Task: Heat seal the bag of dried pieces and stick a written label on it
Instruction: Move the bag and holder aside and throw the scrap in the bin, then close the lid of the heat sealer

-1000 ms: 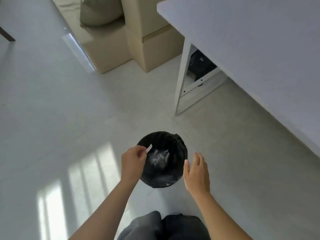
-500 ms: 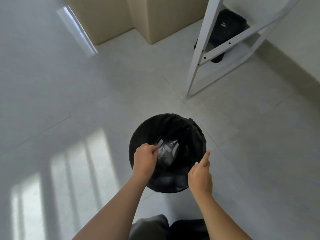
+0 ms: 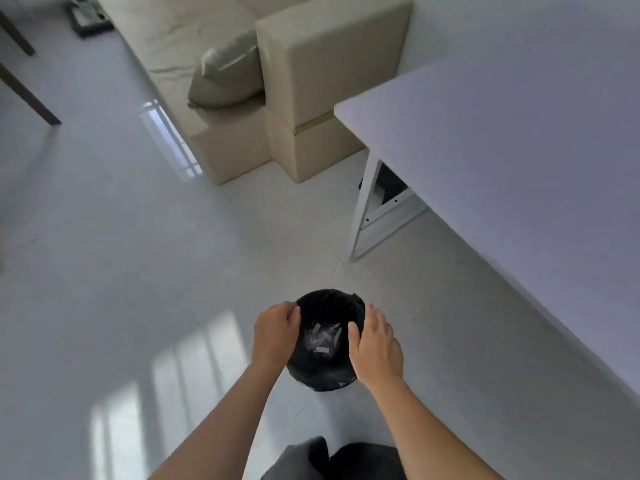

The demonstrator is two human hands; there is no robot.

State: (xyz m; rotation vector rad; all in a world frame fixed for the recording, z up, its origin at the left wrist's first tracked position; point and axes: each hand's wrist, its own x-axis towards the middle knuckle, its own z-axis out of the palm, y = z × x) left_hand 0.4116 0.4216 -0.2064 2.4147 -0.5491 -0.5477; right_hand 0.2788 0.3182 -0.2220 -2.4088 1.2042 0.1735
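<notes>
A round black bin [image 3: 327, 377] with a black liner stands on the floor in front of me. Several white paper strips [image 3: 322, 339] lie inside it. My left hand [image 3: 273, 334] hovers over the bin's left rim with its fingers curled in, and I see nothing in it. My right hand [image 3: 375, 344] hangs over the right rim with relaxed, nearly straight fingers and holds nothing. No bag of dried pieces and no label is in view.
A white table [image 3: 502, 168] fills the right side, its white leg frame [image 3: 363, 209] close behind the bin. A black object [image 3: 391, 185] lies under it. A beige sofa [image 3: 311, 98] with a cushion [image 3: 225, 81] stands farther back. Glossy white floor spreads to the left.
A second ago my left hand pinched a white strip above the bin; now that strip is gone from it. My view has risen from the bin toward the table and sofa.
</notes>
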